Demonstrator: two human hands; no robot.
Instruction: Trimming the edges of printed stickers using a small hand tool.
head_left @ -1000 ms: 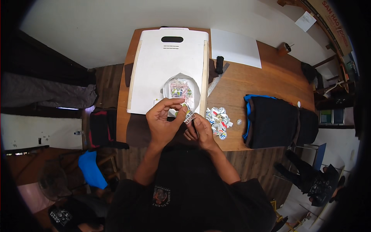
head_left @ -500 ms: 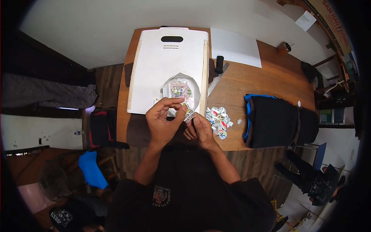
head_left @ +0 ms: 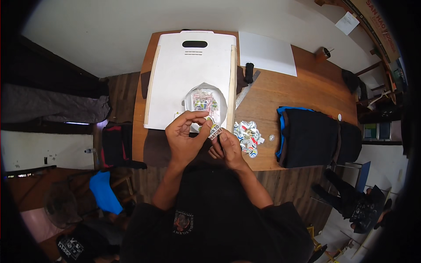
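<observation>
A small printed sticker point(head_left: 215, 131), white with green and dark lettering, is pinched between the thumb and index finger of my left hand point(head_left: 186, 133). Close against its lower right edge is my right hand point(head_left: 230, 148), with fingers curled in. A dark sliver shows between those fingers, too small to name. Both hands are above the near edge of a white panel point(head_left: 175, 74) with a slot at its far end. Through its round cut-out, partly behind my left fingers, more printed stickers point(head_left: 201, 103) show. To the right of my right hand lies a pile of colourful cut stickers point(head_left: 248, 136).
The panel lies on a wooden table point(head_left: 280, 94). A metal ruler point(head_left: 247, 90), a black rolled item point(head_left: 249, 73) and a white sheet point(head_left: 267, 52) lie beyond the sticker pile. Folded dark garments point(head_left: 309, 138) are stacked at the right. A blue cloth point(head_left: 104, 192) hangs at lower left.
Hardly anything differs. The sticker's angle between my fingers has shifted very slightly, while both hands stay in place.
</observation>
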